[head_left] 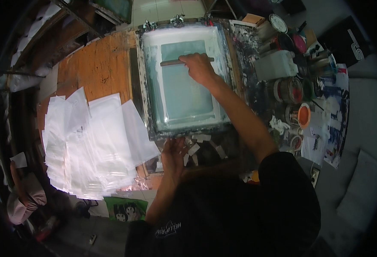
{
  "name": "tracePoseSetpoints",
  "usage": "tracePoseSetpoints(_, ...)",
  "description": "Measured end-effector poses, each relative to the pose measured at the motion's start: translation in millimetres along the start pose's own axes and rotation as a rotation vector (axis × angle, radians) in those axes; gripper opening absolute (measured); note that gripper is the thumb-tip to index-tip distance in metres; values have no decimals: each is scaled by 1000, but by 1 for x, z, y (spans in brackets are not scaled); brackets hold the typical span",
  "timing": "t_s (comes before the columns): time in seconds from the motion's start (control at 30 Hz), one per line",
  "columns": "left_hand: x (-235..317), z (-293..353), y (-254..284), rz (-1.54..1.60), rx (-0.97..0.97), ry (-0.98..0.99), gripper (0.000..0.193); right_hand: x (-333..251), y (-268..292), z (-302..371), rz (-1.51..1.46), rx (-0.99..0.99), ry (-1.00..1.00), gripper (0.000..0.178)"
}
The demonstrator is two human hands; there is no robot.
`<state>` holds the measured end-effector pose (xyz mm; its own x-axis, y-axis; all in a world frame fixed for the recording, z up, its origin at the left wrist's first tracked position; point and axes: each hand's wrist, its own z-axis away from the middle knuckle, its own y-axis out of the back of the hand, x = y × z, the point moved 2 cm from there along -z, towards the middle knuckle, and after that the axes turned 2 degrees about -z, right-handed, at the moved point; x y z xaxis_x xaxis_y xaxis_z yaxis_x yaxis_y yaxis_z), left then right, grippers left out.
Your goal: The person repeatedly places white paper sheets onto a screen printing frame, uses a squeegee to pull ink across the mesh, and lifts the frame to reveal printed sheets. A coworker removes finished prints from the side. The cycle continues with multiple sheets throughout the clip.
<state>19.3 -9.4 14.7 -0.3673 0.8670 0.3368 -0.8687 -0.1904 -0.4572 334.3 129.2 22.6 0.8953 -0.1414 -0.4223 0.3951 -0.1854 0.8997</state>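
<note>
A screen printing frame (220, 85) with pale green mesh and white ink along its borders lies on the table, held at its far edge by metal hinge clamps (177, 19). My right hand (200, 68) is closed on the handle of a squeegee (170, 63), which lies crosswise on the upper part of the mesh. Just below the frame's near edge is my left hand (174, 150), its fingers pointing up toward the edge and partly in shadow. Whether those fingers grip the edge does not show. A stack of thin white translucent sheets (98, 141) spreads out left of the frame.
Ink tins (288, 90), a translucent plastic jug (275, 65) and an orange-stained tub (303, 115) crowd the table's right side. Bare wooden tabletop (105, 60) shows at the far left. At the left edge another person's arm (17, 180) is near a white sheet.
</note>
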Motion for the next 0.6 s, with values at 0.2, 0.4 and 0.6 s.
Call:
tracePoseSetpoints(0.2, 0, -14, 9, -77, -77, -28, 38, -69, -19, 129, -1, 89, -4, 36)
tracePoseSetpoints(0.4, -9, -24, 23, -55, -131, -53, 33, -121, -18, 214, -11, 51, -13, 46)
tracePoseSetpoints(0.6, 12, 12, 2, -30, -168, -31, 24, -133, 35, 191, 16, 109, 76, 40)
